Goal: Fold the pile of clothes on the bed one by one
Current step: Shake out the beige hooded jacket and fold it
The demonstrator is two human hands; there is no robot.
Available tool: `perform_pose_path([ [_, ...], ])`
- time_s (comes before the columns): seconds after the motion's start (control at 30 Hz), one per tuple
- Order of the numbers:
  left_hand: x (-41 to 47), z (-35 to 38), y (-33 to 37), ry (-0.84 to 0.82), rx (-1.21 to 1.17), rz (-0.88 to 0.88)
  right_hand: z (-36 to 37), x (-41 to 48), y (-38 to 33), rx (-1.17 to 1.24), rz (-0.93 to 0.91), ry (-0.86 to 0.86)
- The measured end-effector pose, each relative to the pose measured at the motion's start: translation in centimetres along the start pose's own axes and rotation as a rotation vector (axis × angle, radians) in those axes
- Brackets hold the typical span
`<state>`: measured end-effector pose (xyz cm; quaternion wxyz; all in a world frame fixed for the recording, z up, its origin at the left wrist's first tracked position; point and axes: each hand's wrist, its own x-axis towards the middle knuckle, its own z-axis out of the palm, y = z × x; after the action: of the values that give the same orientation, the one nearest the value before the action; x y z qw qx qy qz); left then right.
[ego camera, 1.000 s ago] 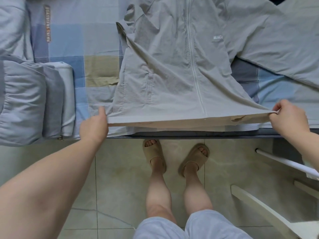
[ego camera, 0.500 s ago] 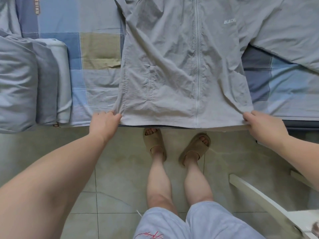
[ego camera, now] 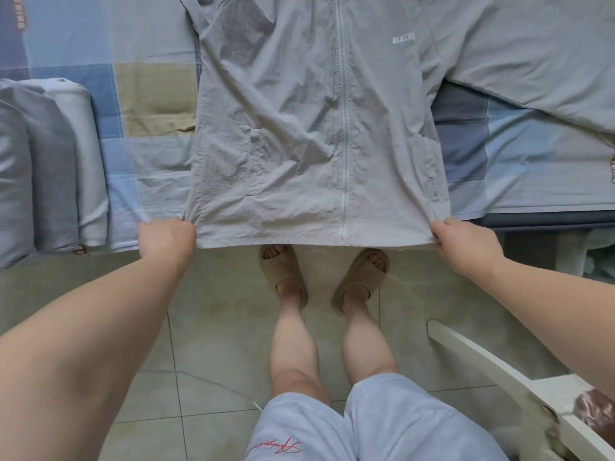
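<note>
Both my left hand (ego camera: 166, 239) and right hand (ego camera: 466, 242) pinch the hem corners of the grey jacket (ego camera: 299, 128) lying zip-up on the bed (ego camera: 149, 94), hem at its edge; I judge it light and limp, best gripped at corners.

You stand on a floor (ego camera: 216, 327) of pale greenish-beige tiles with thin dark grout lines, glossy under soft, even light. Ahead of you the bed (ego camera: 532, 219) runs across the whole top of the view. Its near edge is dark grey, and it is spread with a patchwork sheet (ego camera: 149, 104) of blue, grey and tan squares. A white chair (ego camera: 482, 362) stands at your lower right.
</note>
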<state>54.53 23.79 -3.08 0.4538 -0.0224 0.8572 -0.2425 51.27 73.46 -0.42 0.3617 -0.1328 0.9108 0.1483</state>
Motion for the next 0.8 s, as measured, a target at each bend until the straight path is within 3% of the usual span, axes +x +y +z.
perform_pose_path([
  [0.17,-0.8,-0.4,1.5,-0.131,-0.052,-0.007,0.6,-0.4,0.8,0.006,-0.048,0.061],
  [0.3,-1.0,-1.8,5.1,-0.157,-0.229,0.088,1.7,-0.7,1.5,-0.017,-0.167,0.128],
  [0.37,-0.9,-2.9,7.1,-0.169,-0.367,0.158,2.0,-0.7,1.5,-0.038,-0.105,0.031],
  [0.43,-1.0,-4.5,8.9,-0.205,-0.498,0.224,1.8,-0.5,1.4,-0.029,-0.009,-0.2],
  [0.53,-1.1,-6.8,10.6,-0.224,-0.629,0.272,0.5,0.0,0.9,0.135,0.058,-0.387],
  [0.8,0.2,-12.3,7.0,-0.131,-1.05,0.134,-7.6,2.1,-3.5,0.518,-0.05,-0.272],
])
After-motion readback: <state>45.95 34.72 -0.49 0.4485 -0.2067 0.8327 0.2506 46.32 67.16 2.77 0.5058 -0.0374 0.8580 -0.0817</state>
